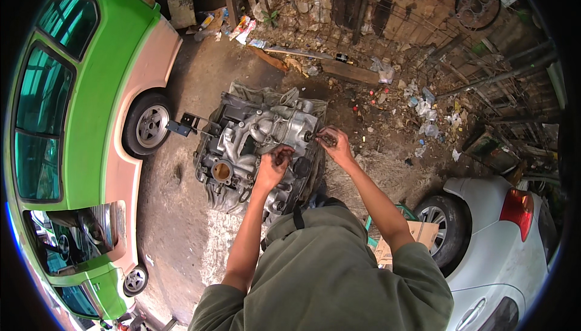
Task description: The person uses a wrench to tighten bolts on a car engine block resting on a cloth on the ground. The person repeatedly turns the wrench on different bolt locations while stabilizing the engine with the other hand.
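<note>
A greasy metal car engine (247,126) stands right in front of me, with cast intake pipes and a round throttle opening (222,171) at its near left. My left hand (275,166) is at the engine's near middle, its blackened fingers curled in. Whatever those fingers hold, if anything, is hidden. At the engine's right edge is my right hand (334,144), with dirty fingertips pinched together beside a small dark fitting. I cannot make out what is between them. A black round cap (301,167) lies between my two hands on the engine.
A green and pink car (106,83) is parked on the left. To the right stands a silver car (493,252), with a wooden board (422,234) on a green frame near its wheel. Litter (426,113), planks (351,72) and wire mesh lie along the far dirt edge.
</note>
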`<state>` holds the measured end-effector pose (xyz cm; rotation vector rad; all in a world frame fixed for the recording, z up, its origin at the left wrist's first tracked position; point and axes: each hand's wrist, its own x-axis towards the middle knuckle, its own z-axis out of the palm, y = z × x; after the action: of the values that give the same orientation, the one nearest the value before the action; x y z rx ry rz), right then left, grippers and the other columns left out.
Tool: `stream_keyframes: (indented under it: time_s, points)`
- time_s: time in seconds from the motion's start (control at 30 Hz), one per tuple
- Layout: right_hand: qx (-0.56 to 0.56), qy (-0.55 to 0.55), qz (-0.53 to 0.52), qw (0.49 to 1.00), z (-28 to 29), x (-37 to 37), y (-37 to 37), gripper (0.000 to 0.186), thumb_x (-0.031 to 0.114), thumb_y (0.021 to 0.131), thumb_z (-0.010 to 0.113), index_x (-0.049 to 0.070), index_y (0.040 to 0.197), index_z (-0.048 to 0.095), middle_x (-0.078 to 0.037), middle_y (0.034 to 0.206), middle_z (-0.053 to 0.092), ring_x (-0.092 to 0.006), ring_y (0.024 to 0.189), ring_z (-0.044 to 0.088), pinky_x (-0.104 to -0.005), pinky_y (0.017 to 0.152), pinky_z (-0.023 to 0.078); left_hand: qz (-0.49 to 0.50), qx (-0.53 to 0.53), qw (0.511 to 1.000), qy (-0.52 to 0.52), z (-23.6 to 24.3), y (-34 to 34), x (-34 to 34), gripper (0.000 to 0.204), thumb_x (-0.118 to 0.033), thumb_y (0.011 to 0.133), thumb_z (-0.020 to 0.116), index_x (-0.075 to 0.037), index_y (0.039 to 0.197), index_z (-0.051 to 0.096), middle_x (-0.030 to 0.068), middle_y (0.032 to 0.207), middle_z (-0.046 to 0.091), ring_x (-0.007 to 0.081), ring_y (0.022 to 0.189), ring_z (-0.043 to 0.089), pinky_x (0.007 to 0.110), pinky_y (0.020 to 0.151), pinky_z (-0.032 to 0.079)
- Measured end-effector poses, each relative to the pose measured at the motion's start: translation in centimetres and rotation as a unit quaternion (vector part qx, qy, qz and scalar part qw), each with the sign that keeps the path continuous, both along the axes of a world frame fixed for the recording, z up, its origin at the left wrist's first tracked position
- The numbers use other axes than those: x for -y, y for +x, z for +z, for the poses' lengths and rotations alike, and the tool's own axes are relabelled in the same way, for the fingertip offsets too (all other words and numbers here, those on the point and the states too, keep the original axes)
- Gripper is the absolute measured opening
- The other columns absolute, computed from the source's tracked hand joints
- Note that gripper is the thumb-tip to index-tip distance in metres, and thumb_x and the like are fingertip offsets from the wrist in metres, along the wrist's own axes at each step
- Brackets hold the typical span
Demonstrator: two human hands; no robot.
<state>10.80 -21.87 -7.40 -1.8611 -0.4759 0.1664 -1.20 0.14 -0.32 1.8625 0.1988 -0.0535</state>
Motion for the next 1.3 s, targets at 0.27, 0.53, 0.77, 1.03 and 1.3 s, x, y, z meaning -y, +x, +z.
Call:
stream_keyframes:
  time_s: [0.27, 0.53, 0.77, 1.03, 1.3]
  points:
    - [0.066, 0.004, 0.032, 0.997, -0.3, 0.4, 0.8, 0.02, -0.001, 0.083, 0.08, 0.001, 0.099, 0.071, -0.011, 0.103, 0.068, -0.0278, 0.099, 0.068, -0.0414, 0.086, 0.055, 0.002, -0.002, 1.0, 0.029, 0.3, 0.0, 0.1, 0.024, 0.004, 0.089, 0.057, 0.002, 0.11, 0.068, 0.0083, 0.084, 0.07, 0.0126, 0.082, 0.067, 0.028, 0.08, 0.052]
    - [0.061, -0.001, 0.047, 0.997, 0.0, 0.6, 1.2, 0.017, -0.001, 0.083, 0.08, 0.002, 0.098, 0.071, -0.011, 0.108, 0.067, -0.0287, 0.103, 0.067, -0.0425, 0.087, 0.055, 0.0, 0.002, 0.999, 0.037, 0.3, 0.1, 0.1, 0.025, 0.003, 0.088, 0.056, 0.003, 0.109, 0.068, 0.0106, 0.085, 0.071, 0.0145, 0.085, 0.069, 0.029, 0.081, 0.052]
    - [0.036, -0.013, -0.002, 0.999, -0.2, 0.4, 0.5, 0.017, 0.0, 0.084, 0.08, 0.001, 0.099, 0.072, -0.011, 0.108, 0.067, -0.0283, 0.102, 0.068, -0.0417, 0.085, 0.056, 0.015, 0.024, 0.999, 0.014, 0.1, 0.0, 0.2, 0.022, 0.002, 0.089, 0.054, 0.005, 0.106, 0.068, 0.0116, 0.08, 0.065, 0.0158, 0.073, 0.059, 0.028, 0.071, 0.049]
    - [0.038, -0.012, -0.029, 0.999, -0.3, -0.2, -0.9, 0.016, 0.003, 0.087, 0.078, 0.001, 0.102, 0.073, -0.009, 0.109, 0.066, -0.0215, 0.098, 0.068, -0.0331, 0.064, 0.059, 0.0, 0.01, 0.999, 0.036, 0.4, 0.0, 0.0, 0.024, 0.004, 0.089, 0.056, 0.003, 0.109, 0.068, 0.0097, 0.084, 0.07, 0.0138, 0.082, 0.066, 0.028, 0.08, 0.052]
    - [0.049, -0.038, -0.03, 0.998, 0.7, -0.2, -1.2, 0.015, 0.0, 0.087, 0.077, 0.001, 0.102, 0.072, -0.01, 0.105, 0.068, -0.0198, 0.096, 0.069, -0.031, 0.069, 0.06, 0.019, 0.031, 0.999, 0.015, 0.4, 0.0, 0.3, 0.022, 0.002, 0.089, 0.055, 0.005, 0.106, 0.068, 0.011, 0.081, 0.066, 0.0147, 0.075, 0.061, 0.028, 0.073, 0.05]
